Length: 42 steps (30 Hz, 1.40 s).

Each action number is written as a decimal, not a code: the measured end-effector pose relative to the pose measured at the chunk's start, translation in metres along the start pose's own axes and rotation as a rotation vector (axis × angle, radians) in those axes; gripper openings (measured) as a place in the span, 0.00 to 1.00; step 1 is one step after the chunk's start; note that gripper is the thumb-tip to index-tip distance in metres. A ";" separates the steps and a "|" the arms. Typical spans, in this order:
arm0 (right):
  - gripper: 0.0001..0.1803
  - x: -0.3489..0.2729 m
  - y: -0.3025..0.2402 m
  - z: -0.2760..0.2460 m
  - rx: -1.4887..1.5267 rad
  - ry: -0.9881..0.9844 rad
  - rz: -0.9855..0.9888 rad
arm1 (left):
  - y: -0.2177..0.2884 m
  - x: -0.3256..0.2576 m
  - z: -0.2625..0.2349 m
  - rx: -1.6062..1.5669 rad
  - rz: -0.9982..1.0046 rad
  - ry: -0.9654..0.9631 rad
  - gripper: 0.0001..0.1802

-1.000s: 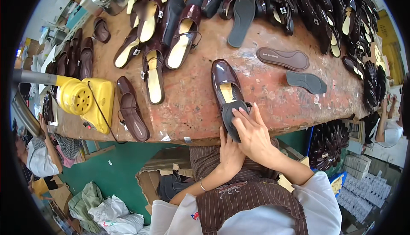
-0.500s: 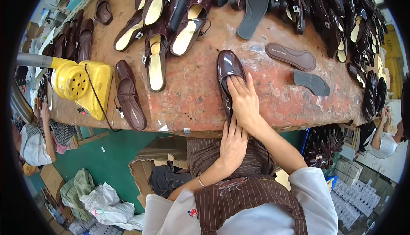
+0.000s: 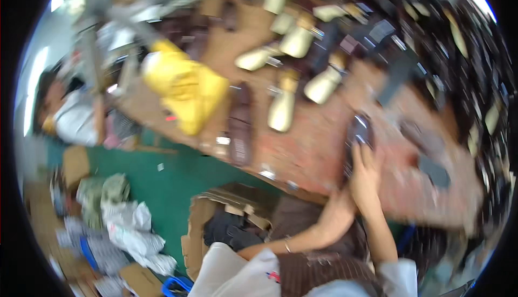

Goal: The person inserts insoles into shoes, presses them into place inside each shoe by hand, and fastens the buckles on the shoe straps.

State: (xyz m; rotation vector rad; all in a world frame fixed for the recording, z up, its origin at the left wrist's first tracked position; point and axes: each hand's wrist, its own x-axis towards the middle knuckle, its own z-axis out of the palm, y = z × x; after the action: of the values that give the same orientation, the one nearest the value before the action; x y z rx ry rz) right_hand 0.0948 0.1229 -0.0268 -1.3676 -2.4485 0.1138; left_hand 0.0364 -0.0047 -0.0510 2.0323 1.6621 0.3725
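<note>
- Both hands sit at the near edge of the workbench (image 3: 324, 156), right of centre in the blurred head view; heavy motion smear throughout.
- Our right hand (image 3: 368, 174) lies palm down over the heel end of a dark glossy shoe (image 3: 358, 131), fingers pressed onto it; only the shoe's toe end shows beyond the fingertips.
- Our left hand (image 3: 339, 210) is tucked just below and to the left of the right one, at the bench edge; it appears to touch the right wrist, but we cannot tell whether it grips anything.
- Shoe position: flat on the reddish-brown bench top, directly under and ahead of the right hand, toe pointing away from us.
- Right of the hands: a dark flat sole (image 3: 435, 172) on the bench, apart from the shoe.
- Left of the hands: a dark brown shoe (image 3: 241, 127) lying lengthwise, near the bench edge.
- Farther left still: a yellow machine housing (image 3: 183, 84) on the bench.
- Ahead of the hands: several sandals with pale cream insoles (image 3: 283, 108), (image 3: 322, 85), scattered across the bench; more dark footwear beyond, too smeared to sort.
- Below the hands: an open cardboard box (image 3: 226, 219) holding something dark, standing on the green floor (image 3: 162, 183).
- Far left of the hands: another person (image 3: 70, 116) in a light top, low beside the bench; crumpled pale plastic bags (image 3: 129, 227) on the floor nearer us.
</note>
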 end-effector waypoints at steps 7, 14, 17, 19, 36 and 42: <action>0.41 -0.029 -0.003 -0.025 -0.063 -0.322 0.050 | 0.010 -0.009 0.002 0.115 0.090 0.069 0.30; 0.42 -0.018 -0.015 -0.031 -0.046 -0.398 0.102 | -0.001 -0.003 0.036 0.071 0.149 0.385 0.22; 0.42 -0.019 -0.013 -0.027 -0.018 -0.373 0.102 | 0.004 -0.005 0.039 0.083 0.140 0.322 0.23; 0.41 -0.021 -0.009 -0.021 -0.018 -0.301 0.057 | 0.004 -0.005 0.037 0.096 0.139 0.322 0.24; 0.38 -0.022 0.009 -0.008 0.006 -0.229 0.007 | 0.001 -0.003 0.029 0.045 0.135 0.307 0.28; 0.34 0.019 0.009 -0.003 -0.046 -0.414 0.055 | -0.001 0.006 0.049 0.140 0.090 0.427 0.30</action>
State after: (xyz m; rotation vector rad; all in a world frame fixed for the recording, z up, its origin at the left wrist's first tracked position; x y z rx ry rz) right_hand 0.0941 0.1434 -0.0210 -1.5610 -2.7576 0.3921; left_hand 0.0612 -0.0081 -0.0939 2.2519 1.8874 0.7879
